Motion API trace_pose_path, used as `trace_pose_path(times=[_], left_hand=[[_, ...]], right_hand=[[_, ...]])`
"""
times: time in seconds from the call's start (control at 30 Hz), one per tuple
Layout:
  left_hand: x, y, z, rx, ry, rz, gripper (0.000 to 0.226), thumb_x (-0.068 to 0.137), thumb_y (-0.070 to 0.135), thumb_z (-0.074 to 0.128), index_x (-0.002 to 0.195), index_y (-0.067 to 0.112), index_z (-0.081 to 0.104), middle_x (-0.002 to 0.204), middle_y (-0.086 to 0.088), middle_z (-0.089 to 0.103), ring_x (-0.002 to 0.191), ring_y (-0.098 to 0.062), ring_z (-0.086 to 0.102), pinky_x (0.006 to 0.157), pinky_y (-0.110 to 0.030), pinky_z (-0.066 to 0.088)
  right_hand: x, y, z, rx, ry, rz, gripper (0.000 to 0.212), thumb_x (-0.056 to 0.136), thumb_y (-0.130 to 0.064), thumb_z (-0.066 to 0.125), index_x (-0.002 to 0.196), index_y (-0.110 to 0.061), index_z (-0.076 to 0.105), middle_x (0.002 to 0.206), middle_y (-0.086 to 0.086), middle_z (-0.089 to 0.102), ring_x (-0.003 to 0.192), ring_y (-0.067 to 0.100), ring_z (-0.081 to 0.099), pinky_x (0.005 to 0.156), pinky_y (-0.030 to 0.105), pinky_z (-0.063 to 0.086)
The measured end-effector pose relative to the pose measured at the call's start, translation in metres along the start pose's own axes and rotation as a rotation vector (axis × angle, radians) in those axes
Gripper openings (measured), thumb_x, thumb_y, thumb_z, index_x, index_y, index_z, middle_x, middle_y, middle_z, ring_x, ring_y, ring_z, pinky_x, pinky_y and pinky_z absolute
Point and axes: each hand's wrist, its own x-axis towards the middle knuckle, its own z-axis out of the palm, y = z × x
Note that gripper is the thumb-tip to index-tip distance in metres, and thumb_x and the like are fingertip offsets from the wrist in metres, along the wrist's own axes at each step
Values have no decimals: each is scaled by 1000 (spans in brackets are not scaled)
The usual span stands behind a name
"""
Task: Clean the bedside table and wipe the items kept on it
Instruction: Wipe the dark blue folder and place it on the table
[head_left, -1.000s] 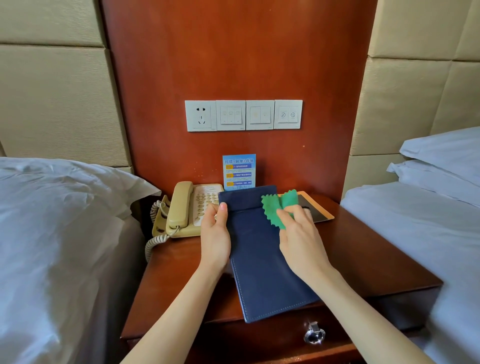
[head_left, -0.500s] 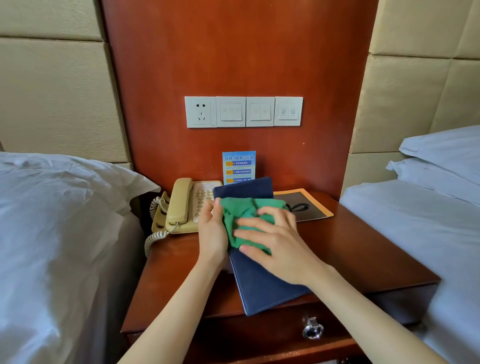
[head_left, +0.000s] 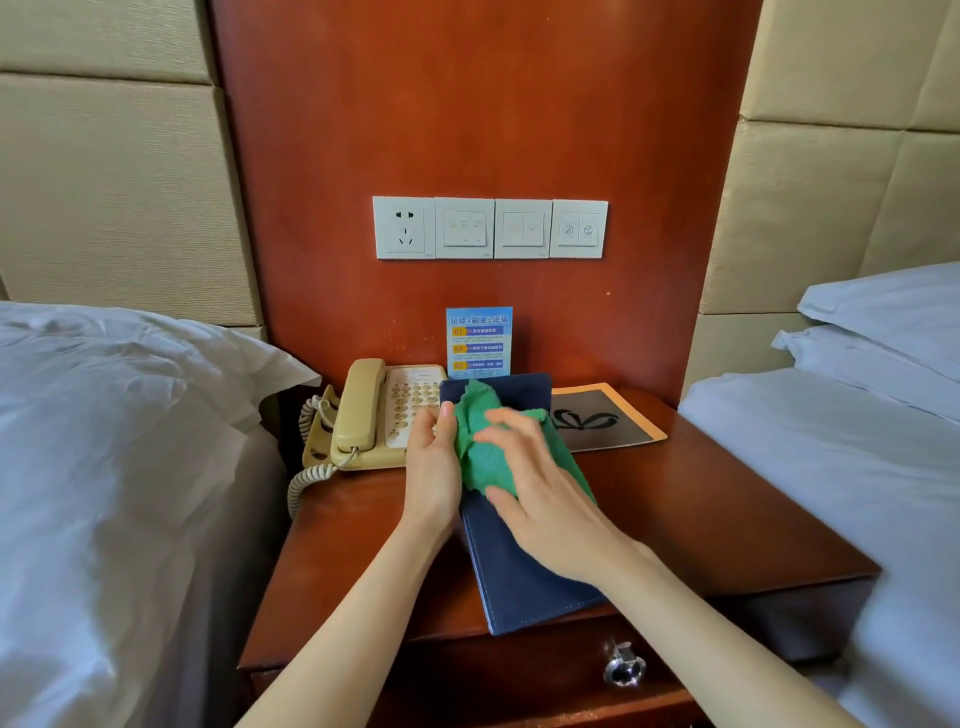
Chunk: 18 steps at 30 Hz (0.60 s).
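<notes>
A dark blue leather folder (head_left: 524, 577) lies lengthwise on the wooden bedside counter (head_left: 727, 509), its near end hanging just over the front edge above the drawer's metal knob (head_left: 623, 667). The right hand (head_left: 545, 488) lies flat on a crumpled green cloth (head_left: 480, 447), fingers spread wide and pressing it against the folder's far half; the cloth is pinned under the palm rather than gripped. The left hand (head_left: 434, 467) rests along the folder's left edge, fingers loosely curled and thumb up against the cloth, steadying the folder; whether it actually pinches the edge cannot be told.

Just left of the folder sits a beige corded telephone (head_left: 371, 415), handset in its cradle and coiled cord trailing off the counter's left side. Behind the folder, a small blue notice card (head_left: 479, 340) stands upright against the reddish wood wall panel. To the right of the folder, at the far side of the counter, lies a grey mat with an orange border (head_left: 608, 421). A row of white wall plates (head_left: 490, 227), one socket and three switches, is set in the panel above. Beds with white bedding flank the counter on the left (head_left: 119, 467) and right (head_left: 841, 452).
</notes>
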Motion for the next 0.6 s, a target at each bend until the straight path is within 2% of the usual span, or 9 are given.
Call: trace_pose_path(times=[0.07,0.13,0.23,0.27,0.3,0.37,0.43,0.53,0.6], left_hand=[[0,0,1,-22,-3,-35,26,103,29,42,84,14,53,81,-5,56,77,-16,53,70,-31,46],[2,-1,-1,-2,10,-55,27,103,29,41,90,15,60,83,0,64,76,-10,60,66,-25,49],[5,-2,-3,29,64,-93,29,104,32,39,91,17,62,75,10,68,67,0,64,56,-15,48],[5,-1,-2,28,85,-102,29,104,31,39,89,18,61,71,12,67,64,3,63,54,-13,47],[5,0,-2,28,105,-99,30,104,30,38,87,19,59,69,13,66,61,4,61,53,-13,47],[4,2,0,27,125,-92,29,104,29,38,85,20,56,73,11,63,65,1,60,58,-16,47],[4,3,2,81,135,-78,27,104,29,37,88,17,54,82,4,60,77,-10,57,67,-23,45],[2,4,4,252,182,19,14,103,24,39,109,17,50,101,4,57,96,-13,52,75,-17,40],[-2,5,4,500,251,284,27,100,16,45,127,9,44,125,-5,47,113,-14,42,94,-19,32]], right_hand=[[2,-2,-7,325,37,90,55,86,-24,65,132,-27,33,143,-9,30,130,3,39,102,15,35],[4,-2,-18,558,186,184,41,90,-24,58,125,-34,42,133,-9,48,120,0,51,94,12,40],[5,12,-31,323,518,344,39,88,-5,55,118,-29,52,120,-7,57,112,2,54,91,19,44],[4,19,-34,308,510,462,42,87,-4,59,120,-28,51,121,-7,55,112,4,52,93,23,44],[3,23,-37,420,432,611,43,86,-7,62,123,-27,51,123,-6,55,112,8,53,94,27,44],[0,27,-38,827,140,848,38,87,-11,64,123,-19,55,121,3,62,109,19,61,94,37,47],[-5,28,-31,1101,-50,904,26,90,-10,59,116,-13,64,110,9,70,101,26,68,82,38,55],[-8,26,-16,1141,60,896,20,92,-11,58,108,-13,69,102,7,73,93,22,70,71,30,57],[-8,28,-8,1100,177,901,18,91,-12,59,106,-14,69,98,3,74,91,18,71,72,27,56]])
